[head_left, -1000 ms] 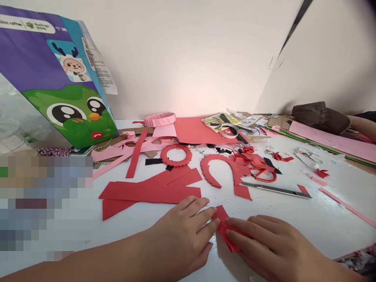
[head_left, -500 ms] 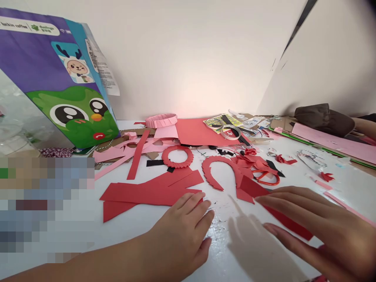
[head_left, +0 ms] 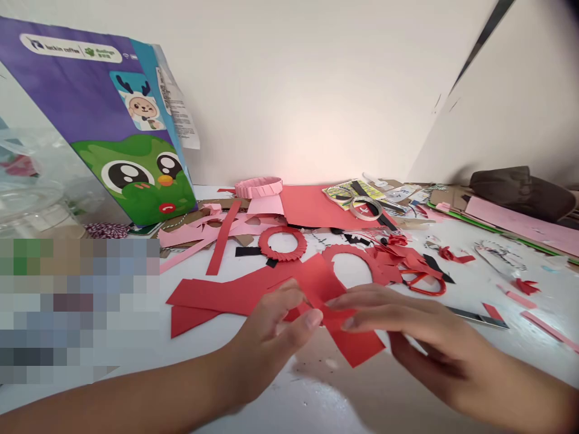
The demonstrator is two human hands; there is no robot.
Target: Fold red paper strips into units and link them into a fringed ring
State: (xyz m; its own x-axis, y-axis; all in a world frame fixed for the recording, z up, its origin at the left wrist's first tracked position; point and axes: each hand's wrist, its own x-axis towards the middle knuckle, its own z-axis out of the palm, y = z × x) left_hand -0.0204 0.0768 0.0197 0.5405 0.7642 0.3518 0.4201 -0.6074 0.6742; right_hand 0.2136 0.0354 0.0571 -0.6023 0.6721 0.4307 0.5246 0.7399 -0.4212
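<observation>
Red paper strip (head_left: 354, 348): plain, narrow, straight-edged
Middle: bent or overlapped, partly hidden by fingers
Lower end: squared, slanting toward the right
Place: between left hand (head_left: 271, 337) and right hand (head_left: 420, 331), above the tabletop (head_left: 280, 410)

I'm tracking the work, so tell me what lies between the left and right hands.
In the head view, red paper lies between the left hand and the right hand; nearer the camera, white tabletop shows between them.

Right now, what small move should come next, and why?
Probably secure the edge of the red strip with the left hand: the right hand has fingers across the strip, while the left thumb sits beside that edge.
</observation>
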